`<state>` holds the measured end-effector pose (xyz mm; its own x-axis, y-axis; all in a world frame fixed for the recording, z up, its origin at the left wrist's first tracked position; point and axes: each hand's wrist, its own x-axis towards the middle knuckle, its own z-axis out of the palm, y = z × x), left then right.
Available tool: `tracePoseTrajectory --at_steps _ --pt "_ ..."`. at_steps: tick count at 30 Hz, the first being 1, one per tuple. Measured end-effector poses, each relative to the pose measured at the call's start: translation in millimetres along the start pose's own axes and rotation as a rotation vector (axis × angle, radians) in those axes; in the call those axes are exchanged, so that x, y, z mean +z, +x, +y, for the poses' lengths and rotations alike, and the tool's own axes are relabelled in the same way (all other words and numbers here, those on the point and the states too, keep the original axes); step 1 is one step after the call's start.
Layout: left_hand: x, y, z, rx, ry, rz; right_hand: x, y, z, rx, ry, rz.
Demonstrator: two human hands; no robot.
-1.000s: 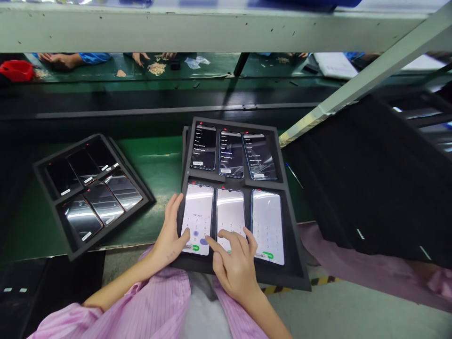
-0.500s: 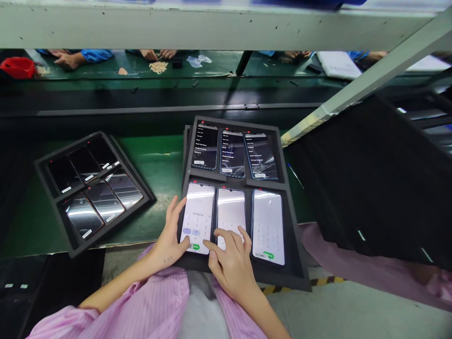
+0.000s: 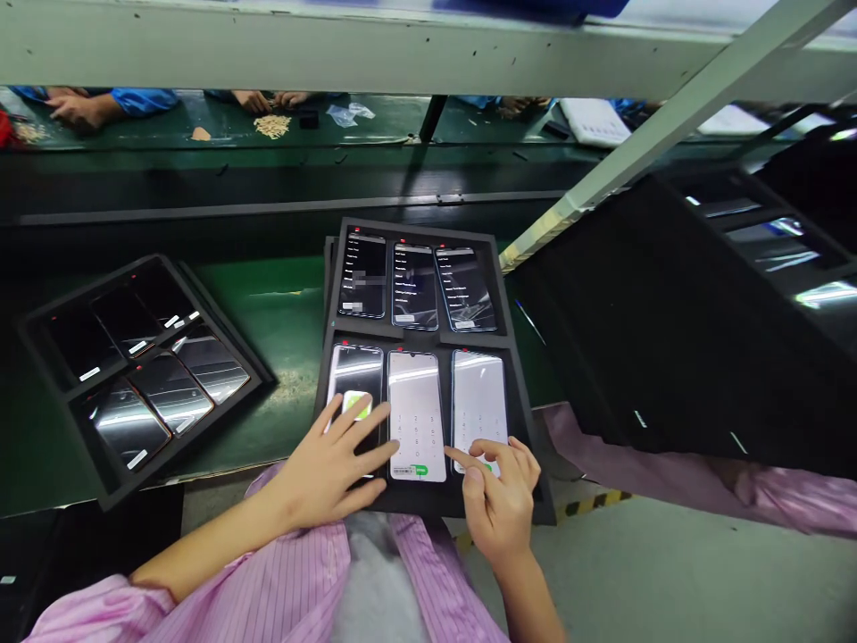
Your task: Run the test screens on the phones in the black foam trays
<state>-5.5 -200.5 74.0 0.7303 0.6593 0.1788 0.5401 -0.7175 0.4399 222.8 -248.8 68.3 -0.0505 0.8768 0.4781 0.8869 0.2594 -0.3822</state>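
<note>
A black foam tray (image 3: 515,384) in front of me holds several smartphones in two rows. The far-row phones, such as the middle phone (image 3: 414,286), show a dark text menu. My left hand (image 3: 331,464) is spread over the near-left phone (image 3: 358,364), covering its lower part; that screen is dark on top with a white and green icon. On the near-middle phone (image 3: 415,384) a white dial pad with a green button is lit. My right hand (image 3: 502,500) points its index finger at that phone's lower right edge and partly covers the near-right phone (image 3: 478,384), which also shows a dial pad.
A second tray (image 3: 258,393) of dark-screened phones lies tilted to the left. A pen (image 3: 530,321) is right of my tray. Black material (image 3: 603,339) fills the right side, near a slanted metal post (image 3: 589,192). Across the bench, other people's hands (image 3: 77,109) work near a small pile of pieces (image 3: 271,126).
The near-left phone's dial pad has given way to a dark screen with an icon. My left hand has spread over it. My right hand has moved right, to the near-middle phone. The view has shifted.
</note>
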Motion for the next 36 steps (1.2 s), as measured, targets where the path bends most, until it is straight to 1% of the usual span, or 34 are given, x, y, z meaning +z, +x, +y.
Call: tracePoseTrajectory --at_steps 1,3,6,9,14,22,28,33,36 --pt "-0.5 4 2 0.066 0.029 -0.054 -1 -2 1 -0.005 0.003 -0.009" --pt "0.5 11 4 0.134 0.082 -0.097 -1 -6 2 -0.022 0.014 -0.021" --pt "3.7 17 5 0.157 0.145 -0.074 0 -8 -1 -0.029 0.030 -0.039" --pt "4.6 18 5 0.173 0.195 -0.040 1 -7 -3 -0.002 0.023 -0.076" --pt "4.5 18 5 0.158 0.200 0.004 2 -7 -3 0.029 0.012 -0.080" --pt "8.7 17 4 0.142 0.176 0.006 2 -8 -2 0.036 0.012 -0.085" --pt "4.1 19 6 0.135 0.227 0.032 1 -5 -5 0.028 -0.009 -0.099" --pt "1.3 20 6 0.114 0.276 0.039 2 -3 -10 -0.015 -0.017 -0.176" --pt "1.3 21 6 0.109 0.286 0.041 1 -4 -10 -0.009 -0.028 -0.175"
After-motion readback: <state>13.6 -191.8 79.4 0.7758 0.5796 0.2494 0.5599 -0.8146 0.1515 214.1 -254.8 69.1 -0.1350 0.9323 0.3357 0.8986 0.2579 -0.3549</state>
